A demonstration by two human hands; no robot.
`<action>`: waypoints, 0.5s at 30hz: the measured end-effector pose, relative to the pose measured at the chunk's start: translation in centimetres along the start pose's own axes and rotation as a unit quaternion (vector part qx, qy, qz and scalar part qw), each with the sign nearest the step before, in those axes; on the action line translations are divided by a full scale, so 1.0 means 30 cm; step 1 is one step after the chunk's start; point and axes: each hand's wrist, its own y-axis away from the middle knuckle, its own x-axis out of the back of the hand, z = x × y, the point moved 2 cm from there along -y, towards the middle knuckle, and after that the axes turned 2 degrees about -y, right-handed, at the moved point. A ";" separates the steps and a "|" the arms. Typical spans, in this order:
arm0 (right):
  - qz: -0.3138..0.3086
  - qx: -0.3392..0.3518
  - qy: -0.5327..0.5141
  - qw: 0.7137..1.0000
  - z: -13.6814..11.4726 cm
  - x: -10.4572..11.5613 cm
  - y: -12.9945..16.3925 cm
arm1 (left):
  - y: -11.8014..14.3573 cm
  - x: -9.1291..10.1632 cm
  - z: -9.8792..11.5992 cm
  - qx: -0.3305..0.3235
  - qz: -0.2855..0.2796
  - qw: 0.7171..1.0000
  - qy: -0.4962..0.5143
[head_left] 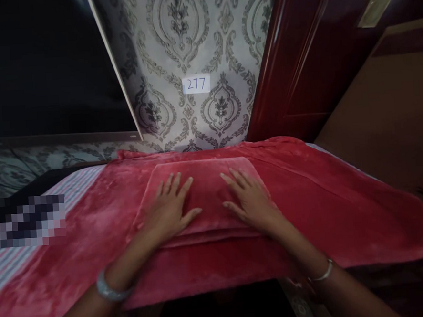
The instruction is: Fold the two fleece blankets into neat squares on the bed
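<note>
Flatly, both hands press palm-down with fingers spread, holding nothing. At the far left of the frame a striped sheet shows under a red blanket that covers the middle and right. The left hand lies on the left half of a folded red cloth, a layered square sitting on the blanket at centre frame. The right hand lies on its right half. Both wrists wear bangles. Above, a label reading 277 is on patterned wallpaper.
</note>
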 end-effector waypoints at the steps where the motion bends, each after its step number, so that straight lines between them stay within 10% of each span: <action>1: -0.028 -0.020 0.016 0.999 -0.001 -0.036 -0.008 | -0.006 -0.033 0.016 0.009 -0.024 1.000 -0.001; 6: -0.088 -0.063 0.050 0.993 0.032 -0.167 0.043 | 0.045 -0.173 0.020 0.042 -0.068 0.997 0.010; 15: -0.090 -0.069 0.035 0.993 0.031 -0.174 0.042 | 0.052 -0.191 -0.004 0.039 -0.047 0.998 0.028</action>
